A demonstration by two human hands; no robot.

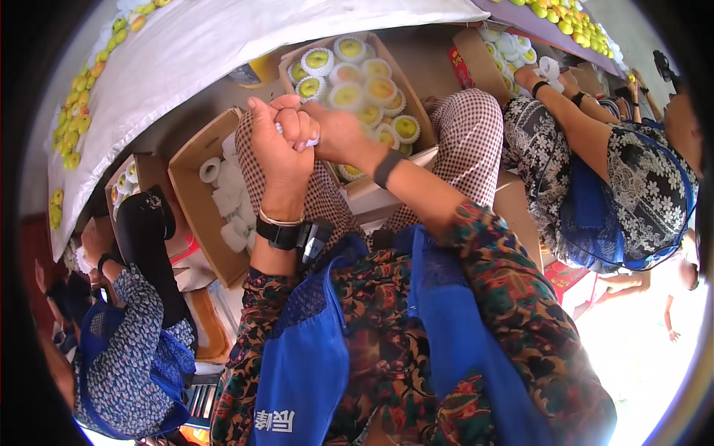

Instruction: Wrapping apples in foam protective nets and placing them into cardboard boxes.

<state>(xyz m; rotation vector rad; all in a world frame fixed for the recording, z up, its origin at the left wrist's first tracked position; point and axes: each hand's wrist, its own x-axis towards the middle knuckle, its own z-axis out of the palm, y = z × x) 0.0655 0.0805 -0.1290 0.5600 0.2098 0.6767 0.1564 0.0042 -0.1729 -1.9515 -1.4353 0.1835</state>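
My left hand is closed, fingers curled round a white foam net sleeve, of which only small bits show. Pressed close against it is my right hand, smeared by motion, its fingertips hidden behind the left. Whether a fruit is inside the sleeve cannot be seen. Just beyond my hands, between my knees, stands a cardboard box of round yellow-green fruit in white foam nets. To the left, a second cardboard box holds loose white foam sleeves.
A white cloth slopes along the far side, with yellow-green and reddish fruit along its edge. Co-workers sit close on both sides, one in a black floral top, one in a blue patterned top. Another fruit box stands far right.
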